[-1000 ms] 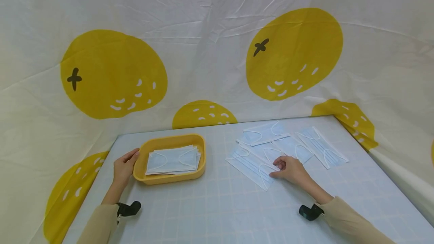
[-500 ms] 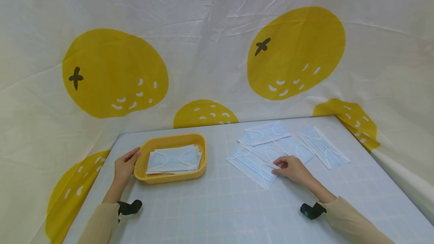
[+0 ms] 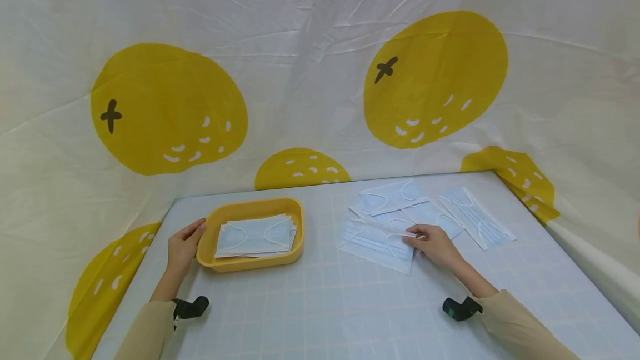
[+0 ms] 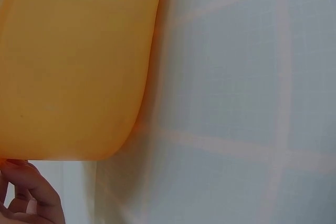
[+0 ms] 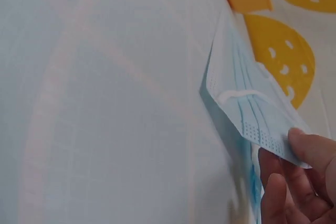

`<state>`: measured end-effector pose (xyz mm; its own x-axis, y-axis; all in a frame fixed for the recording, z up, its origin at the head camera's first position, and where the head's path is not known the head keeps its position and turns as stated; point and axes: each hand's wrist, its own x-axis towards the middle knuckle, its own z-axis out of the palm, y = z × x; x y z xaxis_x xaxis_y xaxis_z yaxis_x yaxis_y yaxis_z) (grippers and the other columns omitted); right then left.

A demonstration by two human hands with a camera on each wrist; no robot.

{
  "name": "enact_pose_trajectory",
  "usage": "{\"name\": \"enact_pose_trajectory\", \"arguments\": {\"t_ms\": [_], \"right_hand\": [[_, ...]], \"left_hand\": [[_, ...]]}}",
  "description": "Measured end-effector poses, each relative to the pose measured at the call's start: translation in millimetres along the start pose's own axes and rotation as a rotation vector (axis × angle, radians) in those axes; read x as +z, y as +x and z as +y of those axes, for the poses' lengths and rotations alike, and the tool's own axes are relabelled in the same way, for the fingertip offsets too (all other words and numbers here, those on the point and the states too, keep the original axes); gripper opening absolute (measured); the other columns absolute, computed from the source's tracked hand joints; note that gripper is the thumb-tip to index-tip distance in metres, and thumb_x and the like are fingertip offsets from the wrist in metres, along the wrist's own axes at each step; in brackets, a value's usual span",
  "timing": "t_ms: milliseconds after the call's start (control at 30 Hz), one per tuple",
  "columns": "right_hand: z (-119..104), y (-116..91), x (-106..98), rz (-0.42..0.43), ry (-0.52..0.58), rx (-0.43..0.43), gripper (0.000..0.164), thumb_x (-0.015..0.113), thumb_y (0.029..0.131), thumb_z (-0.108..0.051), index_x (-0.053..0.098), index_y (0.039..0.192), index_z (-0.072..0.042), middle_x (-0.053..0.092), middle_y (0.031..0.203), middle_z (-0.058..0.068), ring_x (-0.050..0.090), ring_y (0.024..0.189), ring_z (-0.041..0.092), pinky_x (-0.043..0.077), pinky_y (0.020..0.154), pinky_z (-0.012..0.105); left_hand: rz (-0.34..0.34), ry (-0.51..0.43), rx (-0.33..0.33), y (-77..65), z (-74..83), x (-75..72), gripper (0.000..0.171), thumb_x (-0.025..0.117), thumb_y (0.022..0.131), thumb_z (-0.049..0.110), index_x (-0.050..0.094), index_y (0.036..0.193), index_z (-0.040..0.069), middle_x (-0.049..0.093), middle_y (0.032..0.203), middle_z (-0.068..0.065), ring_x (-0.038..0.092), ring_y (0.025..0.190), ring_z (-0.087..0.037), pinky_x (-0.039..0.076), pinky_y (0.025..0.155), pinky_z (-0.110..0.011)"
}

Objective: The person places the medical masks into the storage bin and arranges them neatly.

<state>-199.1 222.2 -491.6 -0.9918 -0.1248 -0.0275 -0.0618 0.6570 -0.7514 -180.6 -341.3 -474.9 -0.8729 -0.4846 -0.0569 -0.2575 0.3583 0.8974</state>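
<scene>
My right hand pinches a pale blue pleated face mask by its upper right corner. In the right wrist view the thumb lies over the corner of that mask, fingers beneath, and the near side is lifted off the table. At the left, my left hand holds the end of a yellow tray, its fingertips at the rim. A small stack of masks lies flat in the tray. In the left wrist view curled fingers meet the tray's end; part of the grip is cut off.
Several more masks lie behind the right hand, some overlapping: one at the back and one apart at the right. A light checked cloth covers the table. A white curtain with yellow fruit prints hangs behind.
The nearest mask has been lifted at its right corner and turned slightly, its lower edge swinging right and up. The right hand rose a little. The left hand and tray stayed put.
</scene>
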Motion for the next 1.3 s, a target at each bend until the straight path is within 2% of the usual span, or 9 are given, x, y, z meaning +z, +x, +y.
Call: {"name": "enact_pose_trajectory", "arguments": {"t_ms": [100, 233, 367, 500, 733, 900, 1033, 1167, 1300], "right_hand": [[-0.1, 0.2, -2.2, 0.018, 0.028, 0.010, 0.035, 0.069, 0.089, -0.026, 0.066, 0.112, 0.001, 0.065, 0.085, 0.009, 0.054, 0.059, 0.014, 0.045, 0.052, 0.023], [-0.4, 0.1, -4.6, 0.061, 0.063, 0.019, 0.038, 0.068, 0.090, -0.025, 0.064, 0.115, 0.003, 0.068, 0.086, 0.012, 0.057, 0.062, 0.014, 0.048, 0.053, 0.024], [1.7, 1.4, -5.7, 0.096, 0.097, 0.036, 0.039, 0.065, 0.092, -0.024, 0.062, 0.118, 0.005, 0.067, 0.091, 0.015, 0.059, 0.066, 0.014, 0.051, 0.056, 0.023], [5.3, 3.4, -5.5, 0.117, 0.125, 0.045, 0.037, 0.064, 0.093, -0.024, 0.063, 0.117, 0.004, 0.064, 0.091, 0.014, 0.058, 0.066, 0.012, 0.052, 0.057, 0.021], [4.9, 3.0, -4.6, 0.147, 0.174, 0.038, 0.035, 0.065, 0.093, -0.022, 0.064, 0.115, 0.005, 0.064, 0.091, 0.013, 0.057, 0.066, 0.004, 0.053, 0.057, 0.021], [0.1, 1.5, -4.6, 0.150, 0.177, 0.058, 0.038, 0.064, 0.093, -0.025, 0.063, 0.117, 0.004, 0.065, 0.096, 0.016, 0.056, 0.070, 0.007, 0.052, 0.058, 0.019], [-2.6, 2.1, -4.8, 0.150, 0.176, 0.081, 0.039, 0.063, 0.094, -0.027, 0.063, 0.118, 0.004, 0.065, 0.098, 0.016, 0.055, 0.073, 0.011, 0.052, 0.059, 0.019], [-3.8, 4.1, -5.8, 0.147, 0.180, 0.089, 0.039, 0.063, 0.094, -0.027, 0.063, 0.119, 0.003, 0.063, 0.097, 0.015, 0.055, 0.073, 0.012, 0.052, 0.060, 0.019], [-4.8, 6.7, -7.6, 0.145, 0.191, 0.085, 0.039, 0.062, 0.094, -0.028, 0.063, 0.119, 0.002, 0.062, 0.097, 0.015, 0.055, 0.074, 0.014, 0.052, 0.060, 0.018]], "left_hand": [[-0.002, -0.009, 0.002, -0.7, -0.3, -0.7, 0.053, 0.053, 0.095, 0.045, 0.055, 0.136, 0.011, 0.059, 0.120, 0.007, 0.050, 0.081, 0.013, 0.048, 0.064, -0.010], [0.005, -0.019, 0.009, -1.0, -1.0, -0.8, 0.052, 0.054, 0.095, 0.044, 0.056, 0.135, 0.011, 0.059, 0.111, 0.017, 0.050, 0.083, 0.016, 0.047, 0.067, -0.007], [0.006, -0.010, 0.014, -1.3, -1.3, 0.0, 0.052, 0.053, 0.096, 0.043, 0.055, 0.136, 0.010, 0.060, 0.124, 0.003, 0.049, 0.083, 0.017, 0.047, 0.068, -0.005], [0.002, -0.003, 0.018, -2.2, -0.8, 0.5, 0.052, 0.051, 0.097, 0.043, 0.054, 0.137, 0.009, 0.053, 0.138, -0.013, 0.048, 0.084, 0.017, 0.045, 0.069, -0.004], [0.004, 0.005, 0.025, -2.4, -0.2, 1.4, 0.052, 0.050, 0.098, 0.042, 0.053, 0.137, 0.008, 0.051, 0.141, -0.016, 0.047, 0.086, 0.017, 0.044, 0.070, -0.002], [0.014, 0.001, 0.033, -2.3, 0.6, 2.1, 0.051, 0.050, 0.098, 0.042, 0.054, 0.136, 0.008, 0.052, 0.140, -0.016, 0.046, 0.085, 0.018, 0.044, 0.070, -0.001], [0.019, 0.009, 0.037, -1.9, 1.2, 1.9, 0.050, 0.052, 0.097, 0.042, 0.056, 0.135, 0.009, 0.055, 0.137, -0.012, 0.046, 0.086, 0.018, 0.043, 0.071, -0.001], [0.018, 0.003, 0.039, -2.0, 1.2, 0.5, 0.049, 0.053, 0.097, 0.041, 0.057, 0.134, 0.009, 0.062, 0.122, 0.006, 0.048, 0.085, 0.018, 0.044, 0.071, -0.002], [0.018, -0.016, 0.038, -2.0, 0.7, -0.2, 0.049, 0.055, 0.096, 0.041, 0.057, 0.134, 0.009, 0.060, 0.107, 0.021, 0.049, 0.083, 0.019, 0.045, 0.070, -0.003]]}}
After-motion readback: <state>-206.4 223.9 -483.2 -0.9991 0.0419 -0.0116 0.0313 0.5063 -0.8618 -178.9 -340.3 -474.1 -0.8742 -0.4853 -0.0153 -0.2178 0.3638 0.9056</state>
